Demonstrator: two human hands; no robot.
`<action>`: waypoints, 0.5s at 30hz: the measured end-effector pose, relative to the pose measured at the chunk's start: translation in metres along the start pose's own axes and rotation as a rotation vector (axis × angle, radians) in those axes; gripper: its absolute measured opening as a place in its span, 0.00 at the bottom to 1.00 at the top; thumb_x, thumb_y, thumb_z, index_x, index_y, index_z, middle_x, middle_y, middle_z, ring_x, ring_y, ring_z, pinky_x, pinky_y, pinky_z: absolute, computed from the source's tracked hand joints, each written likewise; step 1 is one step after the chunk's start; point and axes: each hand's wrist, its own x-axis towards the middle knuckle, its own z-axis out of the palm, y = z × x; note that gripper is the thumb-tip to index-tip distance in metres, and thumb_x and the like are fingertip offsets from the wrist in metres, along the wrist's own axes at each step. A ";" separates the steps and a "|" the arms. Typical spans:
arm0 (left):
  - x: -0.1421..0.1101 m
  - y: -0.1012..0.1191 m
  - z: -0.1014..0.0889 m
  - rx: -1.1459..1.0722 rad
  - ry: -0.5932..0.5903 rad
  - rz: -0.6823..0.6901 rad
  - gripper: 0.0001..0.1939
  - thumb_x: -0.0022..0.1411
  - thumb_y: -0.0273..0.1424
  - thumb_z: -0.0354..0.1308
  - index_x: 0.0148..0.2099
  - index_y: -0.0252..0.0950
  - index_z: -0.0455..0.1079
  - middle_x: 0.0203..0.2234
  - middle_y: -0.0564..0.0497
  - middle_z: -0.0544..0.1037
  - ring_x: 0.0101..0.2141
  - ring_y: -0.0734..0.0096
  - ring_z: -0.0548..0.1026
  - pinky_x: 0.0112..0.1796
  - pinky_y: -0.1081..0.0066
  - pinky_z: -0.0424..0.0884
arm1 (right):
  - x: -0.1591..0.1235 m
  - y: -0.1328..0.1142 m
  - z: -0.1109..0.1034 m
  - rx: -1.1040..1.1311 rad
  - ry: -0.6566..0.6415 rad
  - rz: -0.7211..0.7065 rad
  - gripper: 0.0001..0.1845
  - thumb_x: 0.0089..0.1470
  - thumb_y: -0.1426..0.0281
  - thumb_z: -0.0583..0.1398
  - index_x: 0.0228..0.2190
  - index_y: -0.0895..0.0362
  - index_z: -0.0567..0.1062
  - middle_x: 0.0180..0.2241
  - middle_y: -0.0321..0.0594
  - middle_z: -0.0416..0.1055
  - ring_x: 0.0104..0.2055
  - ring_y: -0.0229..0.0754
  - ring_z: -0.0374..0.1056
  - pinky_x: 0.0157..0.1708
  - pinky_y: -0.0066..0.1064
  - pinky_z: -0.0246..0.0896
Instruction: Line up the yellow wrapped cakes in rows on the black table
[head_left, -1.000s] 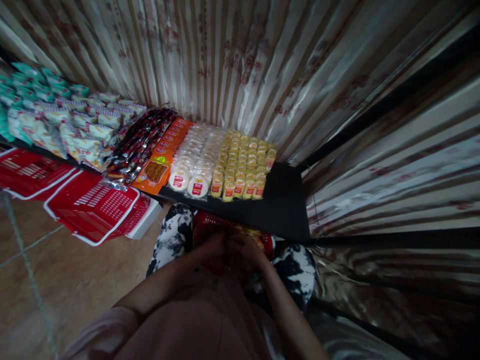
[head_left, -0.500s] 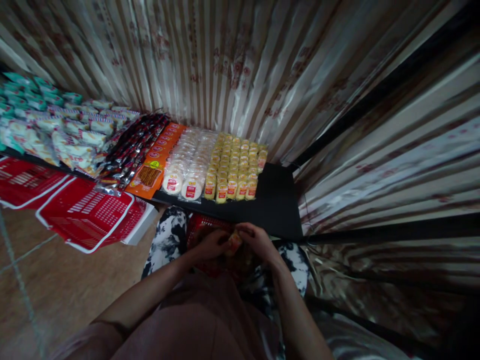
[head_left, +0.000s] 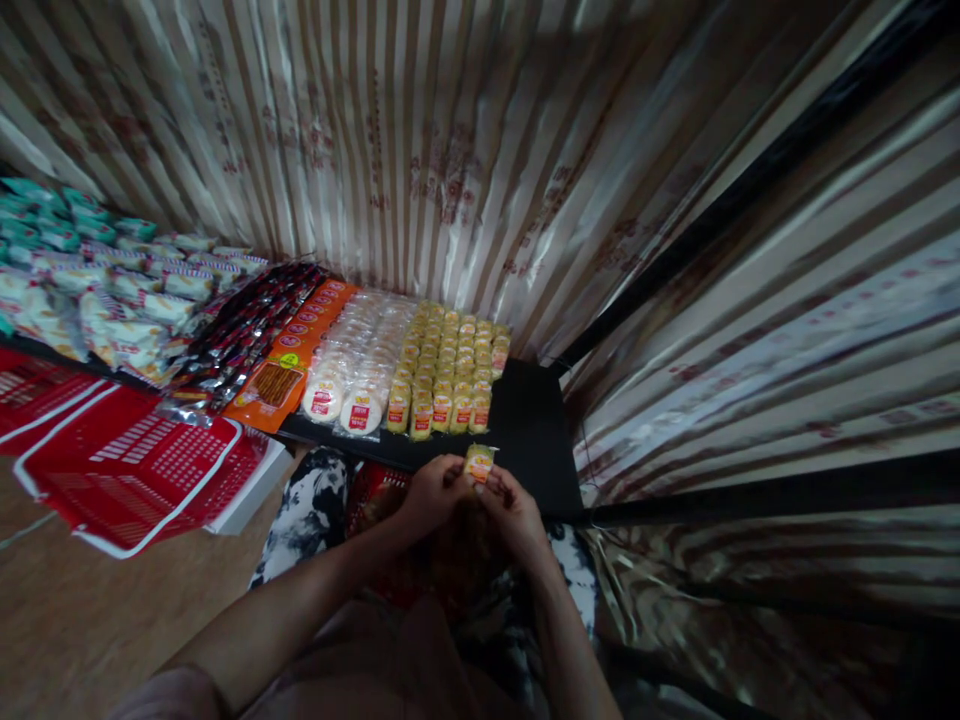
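Note:
My left hand [head_left: 429,491] and my right hand [head_left: 511,507] meet in front of me and together pinch a small yellow snack packet [head_left: 478,462], held just above the front edge of the black shelf [head_left: 525,430]. Beneath my hands a red basket [head_left: 375,492] rests on my lap. On the shelf beyond, several rows of the same yellow packets [head_left: 450,370] lie beside round white packets [head_left: 352,365].
Orange packs [head_left: 289,355], dark red wrapped sticks [head_left: 240,330] and white-green bags [head_left: 97,290] fill the shelf to the left. Red baskets [head_left: 142,470] are stacked at lower left over a brown tiled floor. Striped shiny curtains [head_left: 465,140] hang behind and at right.
My hands rose from the basket on my lap toward the shelf edge, bringing up a yellow packet. The view shifted, so the shelf sits lower and more to the left.

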 end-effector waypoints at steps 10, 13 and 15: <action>0.037 0.043 0.039 0.311 0.193 0.199 0.19 0.59 0.27 0.47 0.53 0.33 0.63 0.48 0.44 0.69 0.51 0.63 0.65 0.55 0.65 0.61 | 0.052 -0.003 -0.049 -0.122 0.335 -0.086 0.28 0.39 0.55 0.63 0.41 0.58 0.72 0.38 0.45 0.76 0.41 0.46 0.71 0.44 0.40 0.66; 0.054 0.053 0.055 0.255 0.101 0.190 0.21 0.60 0.27 0.46 0.55 0.34 0.62 0.55 0.44 0.65 0.56 0.65 0.62 0.59 0.65 0.57 | 0.081 -0.006 -0.062 -0.117 0.362 -0.085 0.28 0.38 0.56 0.62 0.41 0.59 0.71 0.37 0.45 0.75 0.39 0.46 0.71 0.45 0.39 0.65; 0.070 0.055 0.066 0.191 0.058 0.104 0.24 0.61 0.29 0.46 0.59 0.33 0.58 0.60 0.44 0.59 0.60 0.64 0.57 0.61 0.64 0.53 | 0.101 -0.006 -0.068 -0.144 0.358 -0.084 0.28 0.37 0.57 0.60 0.40 0.60 0.71 0.36 0.47 0.75 0.39 0.47 0.71 0.44 0.39 0.65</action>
